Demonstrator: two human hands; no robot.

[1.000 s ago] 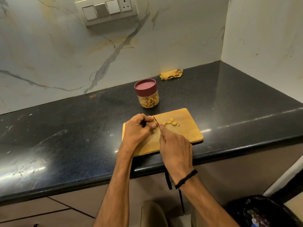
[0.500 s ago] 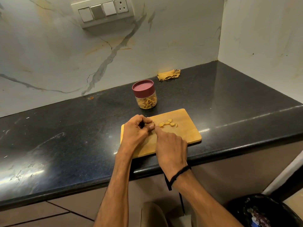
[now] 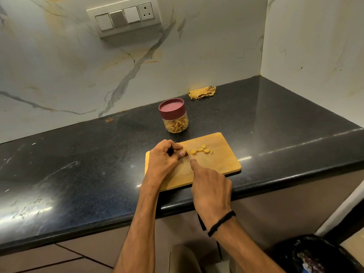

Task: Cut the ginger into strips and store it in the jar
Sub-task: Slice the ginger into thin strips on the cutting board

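Note:
A wooden cutting board (image 3: 222,158) lies on the black counter near its front edge. Several yellow ginger slices (image 3: 201,150) lie on it. My left hand (image 3: 165,160) curls over a piece of ginger at the board's left part; the piece is mostly hidden under the fingers. My right hand (image 3: 210,188) grips a knife, forefinger stretched along its back. Only a thin edge of the blade (image 3: 188,154) shows, right beside the left fingertips. A clear jar (image 3: 174,116) with a maroon lid on, holding ginger strips, stands behind the board.
A crumpled yellow cloth (image 3: 201,92) lies at the back by the marble wall. A switch panel (image 3: 124,16) is mounted on the wall above. A dark bin (image 3: 313,255) stands on the floor at lower right. The counter's front edge runs just below the board.
The knife blade has come down and to the left, against the left fingertips. The left hand stays on the ginger. The view has shifted slightly.

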